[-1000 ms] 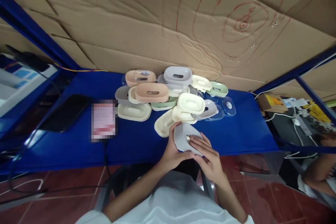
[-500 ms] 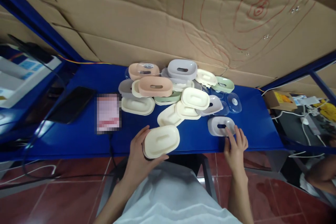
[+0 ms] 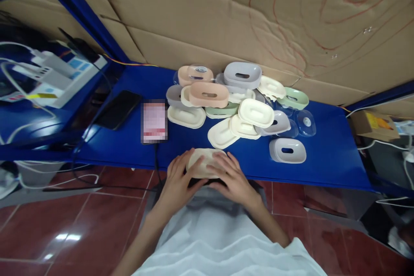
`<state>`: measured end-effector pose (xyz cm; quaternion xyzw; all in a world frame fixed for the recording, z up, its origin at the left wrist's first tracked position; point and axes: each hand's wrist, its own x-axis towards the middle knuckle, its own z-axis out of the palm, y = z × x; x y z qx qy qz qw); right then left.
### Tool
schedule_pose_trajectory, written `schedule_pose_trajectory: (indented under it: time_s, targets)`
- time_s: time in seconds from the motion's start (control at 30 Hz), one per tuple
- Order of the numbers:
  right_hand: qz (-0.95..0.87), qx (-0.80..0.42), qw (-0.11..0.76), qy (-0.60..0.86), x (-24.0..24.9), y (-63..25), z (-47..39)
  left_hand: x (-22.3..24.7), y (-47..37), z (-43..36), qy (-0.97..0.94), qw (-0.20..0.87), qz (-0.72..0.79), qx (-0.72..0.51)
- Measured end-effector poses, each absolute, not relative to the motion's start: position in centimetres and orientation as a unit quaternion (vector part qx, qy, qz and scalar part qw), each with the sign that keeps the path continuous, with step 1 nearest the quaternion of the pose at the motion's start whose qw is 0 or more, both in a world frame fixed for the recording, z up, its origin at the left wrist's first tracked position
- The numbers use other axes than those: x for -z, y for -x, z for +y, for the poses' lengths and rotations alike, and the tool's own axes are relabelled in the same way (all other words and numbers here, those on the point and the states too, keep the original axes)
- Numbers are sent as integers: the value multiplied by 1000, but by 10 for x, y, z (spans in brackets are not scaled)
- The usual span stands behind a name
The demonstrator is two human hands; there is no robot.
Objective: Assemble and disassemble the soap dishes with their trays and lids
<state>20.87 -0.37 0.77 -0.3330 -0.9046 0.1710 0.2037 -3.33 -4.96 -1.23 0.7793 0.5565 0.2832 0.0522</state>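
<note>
A cream oval dish (image 3: 203, 162) is held between my two hands at the table's front edge. My left hand (image 3: 181, 177) grips its left end, fingers over the top and thumb along the near side. My right hand (image 3: 228, 174) grips the right end, its fingers spread over the dish's upper face. To the right, a grey slotted dish (image 3: 296, 151) lies by itself on the blue table. Behind my hands is a pile with a peach dish (image 3: 208, 94), a grey dish (image 3: 242, 75), a green dish (image 3: 293, 98) and several cream pieces (image 3: 255, 113).
A black phone (image 3: 119, 110) and a blurred pink item (image 3: 154, 121) lie on the left of the blue table (image 3: 336, 155). Cables hang over its front edge. Cardboard (image 3: 194, 17) stands behind. Clear plastic covers (image 3: 305, 123) lie right of the pile.
My right hand has left the grey slotted dish and moved left onto the cream dish. My left hand still holds the cream dish. The view has shifted left.
</note>
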Motion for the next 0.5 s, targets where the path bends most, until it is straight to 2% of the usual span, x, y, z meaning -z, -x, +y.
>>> schedule_pose_trajectory:
  time_s: [0.17,0.33,0.5]
  targets:
    - [-820,-54,285,493,-20,-275,31,6,28,-42,-807,81,494,-315]
    - [-765,51,227,601,-27,-327,71,0,3,-31,-850,105,434,-281]
    - [-786,34,214,580,-40,-342,89,1,-16,-22,-869,116,403,-265]
